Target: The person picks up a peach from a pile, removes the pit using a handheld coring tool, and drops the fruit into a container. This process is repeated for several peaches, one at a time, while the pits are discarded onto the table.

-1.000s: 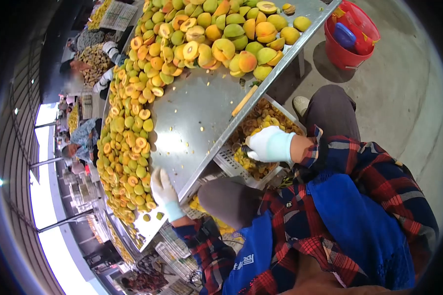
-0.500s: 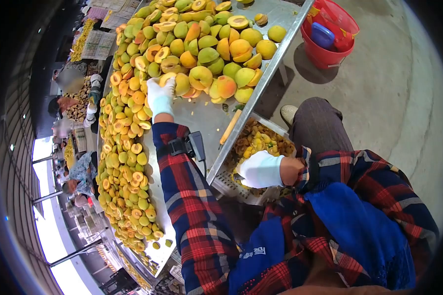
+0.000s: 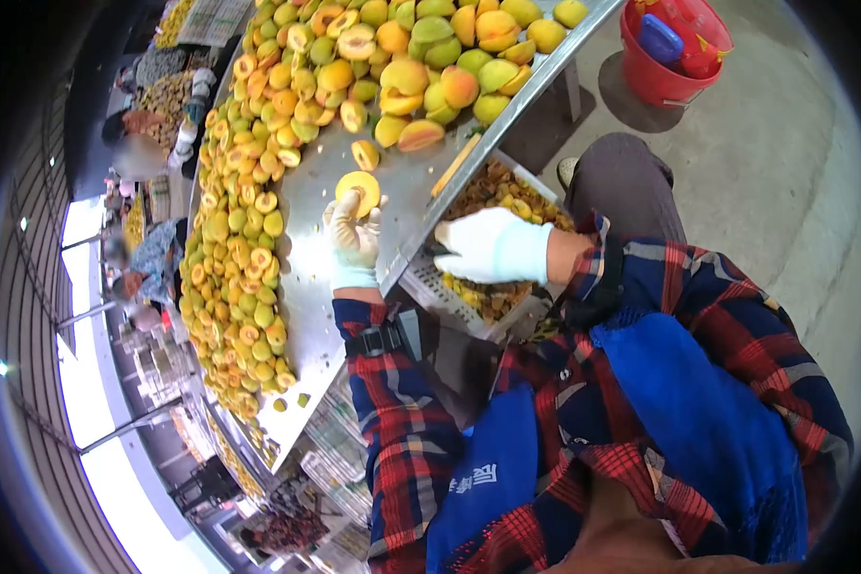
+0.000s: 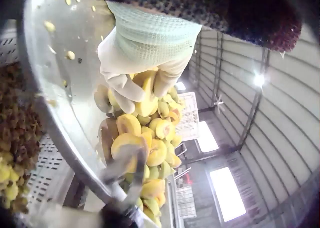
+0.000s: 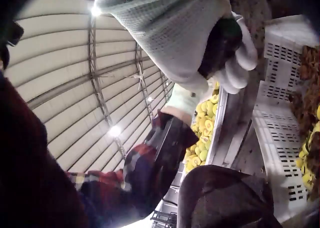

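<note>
My gloved left hand holds a cut yellow peach by its lower side, over the metal table near its front edge. The peach's round cut face shows in the head view. In the left wrist view the fingers wrap round the peach. My gloved right hand is at the table's front edge, above a crate of scraps, and grips a dark handle. A blurred metal blade shows at the front in the left wrist view; its exact shape is unclear.
Halved and whole peaches are heaped along the metal table. A wooden-coloured stick lies by the table's edge. Below stands a white perforated crate with pits and scraps. A red bucket is on the floor.
My left hand went from the table's near-left part to the peach heap, took a peach and came back toward the front edge with it. The right hand stays above the crate.
</note>
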`<state>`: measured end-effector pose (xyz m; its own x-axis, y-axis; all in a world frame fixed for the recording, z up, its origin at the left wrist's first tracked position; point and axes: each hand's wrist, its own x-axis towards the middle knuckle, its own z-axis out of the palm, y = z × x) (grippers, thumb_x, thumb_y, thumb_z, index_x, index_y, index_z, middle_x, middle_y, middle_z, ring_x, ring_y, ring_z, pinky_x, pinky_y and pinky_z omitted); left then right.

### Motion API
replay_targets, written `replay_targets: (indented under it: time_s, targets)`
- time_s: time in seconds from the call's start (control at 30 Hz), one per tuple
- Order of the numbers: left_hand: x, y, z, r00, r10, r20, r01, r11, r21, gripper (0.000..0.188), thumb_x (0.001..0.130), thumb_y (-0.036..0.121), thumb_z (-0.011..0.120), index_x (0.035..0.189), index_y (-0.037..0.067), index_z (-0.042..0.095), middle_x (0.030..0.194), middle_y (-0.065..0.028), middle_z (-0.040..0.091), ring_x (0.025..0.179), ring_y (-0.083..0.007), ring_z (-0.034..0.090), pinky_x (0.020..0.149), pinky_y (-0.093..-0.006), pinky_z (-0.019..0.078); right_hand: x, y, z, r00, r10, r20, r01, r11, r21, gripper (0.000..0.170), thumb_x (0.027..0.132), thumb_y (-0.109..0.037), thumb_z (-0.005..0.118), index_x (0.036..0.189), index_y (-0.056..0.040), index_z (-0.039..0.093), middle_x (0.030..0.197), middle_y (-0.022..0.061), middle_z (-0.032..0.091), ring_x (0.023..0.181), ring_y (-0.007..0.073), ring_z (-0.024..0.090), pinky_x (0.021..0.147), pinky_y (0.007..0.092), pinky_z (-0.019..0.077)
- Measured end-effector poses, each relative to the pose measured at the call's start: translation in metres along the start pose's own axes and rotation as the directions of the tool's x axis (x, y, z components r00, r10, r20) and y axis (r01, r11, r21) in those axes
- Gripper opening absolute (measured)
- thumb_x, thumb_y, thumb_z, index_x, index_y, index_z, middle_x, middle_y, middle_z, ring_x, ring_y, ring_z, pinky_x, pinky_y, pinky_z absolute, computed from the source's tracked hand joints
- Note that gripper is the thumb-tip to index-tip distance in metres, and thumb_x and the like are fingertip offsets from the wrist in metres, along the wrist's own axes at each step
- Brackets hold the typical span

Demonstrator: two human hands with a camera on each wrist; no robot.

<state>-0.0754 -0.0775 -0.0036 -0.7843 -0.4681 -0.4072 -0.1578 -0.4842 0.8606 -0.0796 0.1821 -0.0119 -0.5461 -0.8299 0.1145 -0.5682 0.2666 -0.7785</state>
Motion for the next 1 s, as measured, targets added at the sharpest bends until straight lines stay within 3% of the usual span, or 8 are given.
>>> replay_targets:
  time_s: [0.2,0.3,0.53,0.67,0.77,0.83,0.93,1.0]
  targets:
    - [-0.083,-0.028,-0.016,0.992,0.123,-0.03,-0.123,0.992,0.002,0.028,0.091,0.01,0.063,0.117,0.015,0.055,0.116,-0.0129,0.062,0.102,-0.032,0.064,0.078,-0.0424,0.0607,0.015,-0.018,0.019,0.998,0.029,-0.051,-0.021,0.987,0.159,0.041,0.094,-0.04,0.052,0.103,-0.0007,0.057,0.083,0.0242,0.064,0.079,0.0419,0.064,0.07,0.0482,0.051]
    - [-0.098,-0.038,-0.019,0.99,0.053,0.127,-0.001,0.925,-0.379,0.036,0.1,0.029,0.049,0.119,-0.001,0.054,0.116,-0.0166,0.062,0.106,-0.0288,0.062,0.092,-0.0419,0.0529,0.015,-0.026,0.023,0.997,0.072,0.008,-0.072,0.971,0.228,0.052,0.095,-0.047,0.045,0.107,0.0022,0.058,0.089,0.026,0.066,0.085,0.0419,0.065,0.076,0.0472,0.0514]
    - [-0.095,-0.054,-0.015,0.988,0.139,0.069,-0.118,0.961,-0.249,0.054,0.101,0.043,0.044,0.119,-0.007,0.053,0.114,-0.0246,0.062,0.105,-0.032,0.062,0.095,-0.0406,0.0502,0.02,-0.024,0.035,0.991,0.108,0.077,-0.121,0.973,0.195,0.048,0.095,-0.045,0.047,0.106,0.0,0.058,0.086,0.0248,0.067,0.081,0.0427,0.065,0.073,0.0487,0.0513]
    - [-0.093,-0.056,-0.012,0.978,0.207,-0.026,-0.206,0.94,-0.271,0.038,0.104,0.033,0.043,0.114,-0.002,0.052,0.108,-0.0191,0.063,0.097,-0.0323,0.066,0.089,-0.0418,0.0537,0.022,-0.018,0.044,0.997,0.082,0.011,-0.082,0.978,0.191,0.046,0.095,-0.044,0.048,0.104,-0.0009,0.059,0.086,0.0253,0.066,0.081,0.0433,0.065,0.073,0.0491,0.0509]
    - [-0.09,-0.062,-0.016,0.984,0.175,-0.015,-0.174,0.958,-0.23,0.029,0.103,0.028,0.044,0.11,0.001,0.053,0.106,-0.0165,0.061,0.096,-0.03,0.064,0.088,-0.0391,0.0526,0.023,-0.016,0.046,0.995,0.089,0.038,-0.094,0.98,0.174,0.045,0.095,-0.044,0.047,0.103,-0.0007,0.058,0.087,0.026,0.066,0.083,0.0444,0.064,0.074,0.0495,0.0506]
    - [-0.082,-0.073,-0.028,0.896,0.443,-0.006,-0.43,0.872,0.233,0.027,0.102,0.025,0.044,0.108,0.001,0.054,0.106,-0.0143,0.058,0.094,-0.0272,0.061,0.085,-0.0355,0.0508,0.024,-0.017,0.049,0.991,0.107,0.076,-0.119,0.978,0.173,0.044,0.095,-0.043,0.047,0.103,-0.0003,0.058,0.087,0.0263,0.066,0.084,0.0453,0.063,0.075,0.0499,0.0503]
    - [-0.091,-0.073,-0.007,0.86,0.49,-0.142,-0.413,0.832,0.371,0.026,0.102,0.024,0.043,0.106,0.001,0.056,0.105,-0.0124,0.054,0.094,-0.0242,0.058,0.083,-0.0331,0.0493,0.027,-0.021,0.054,0.979,0.134,0.152,-0.177,0.932,0.316,0.036,0.095,-0.035,0.05,0.105,-0.0007,0.053,0.076,0.0209,0.064,0.069,0.0353,0.066,0.065,0.0432,0.0523]
    - [-0.102,-0.066,0.007,0.848,0.499,-0.176,-0.417,0.836,0.357,0.028,0.102,0.025,0.042,0.105,0.0,0.056,0.104,-0.0127,0.056,0.093,-0.0233,0.059,0.083,-0.0328,0.0496,0.027,-0.022,0.053,0.9,0.193,0.392,-0.402,0.717,0.569,0.037,0.097,-0.038,0.047,0.102,-0.0019,0.055,0.067,0.0113,0.062,0.059,0.0213,0.064,0.054,0.035,0.0512]
